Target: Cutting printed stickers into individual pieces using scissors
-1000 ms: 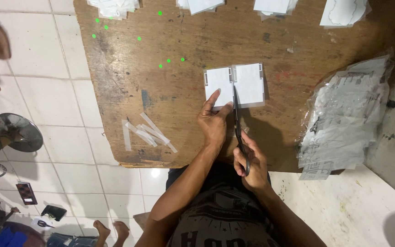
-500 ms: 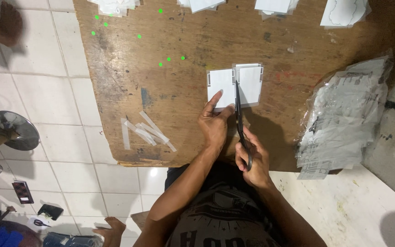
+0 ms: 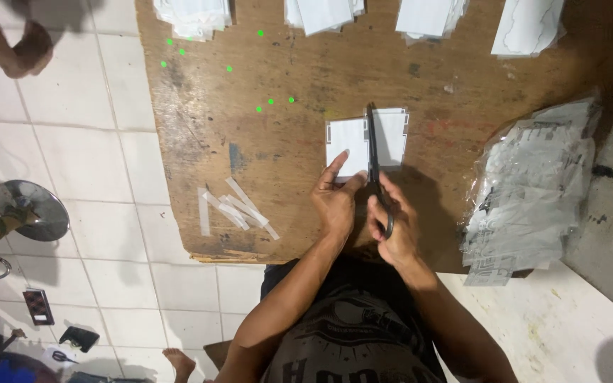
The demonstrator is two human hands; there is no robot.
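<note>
A white paper sheet (image 3: 349, 138) lies on the worn wooden table (image 3: 285, 135). My left hand (image 3: 336, 202) presses its near edge with the fingertips. My right hand (image 3: 391, 223) grips the handles of black scissors (image 3: 373, 152), whose blades run up the middle of the sheet, splitting it into a left and a right part (image 3: 393, 135).
Several cut paper strips (image 3: 234, 209) lie near the table's front left edge. Stacks of white sheets (image 3: 321, 13) line the far edge. A plastic-wrapped bundle of printed paper (image 3: 533, 191) sits at the right. Another person's hand (image 3: 26, 50) is over the tiled floor, and a fan (image 3: 26, 209) stands there.
The scissor blades have advanced farther up the sheet toward its far edge. The other person's hand at the upper left has shifted right.
</note>
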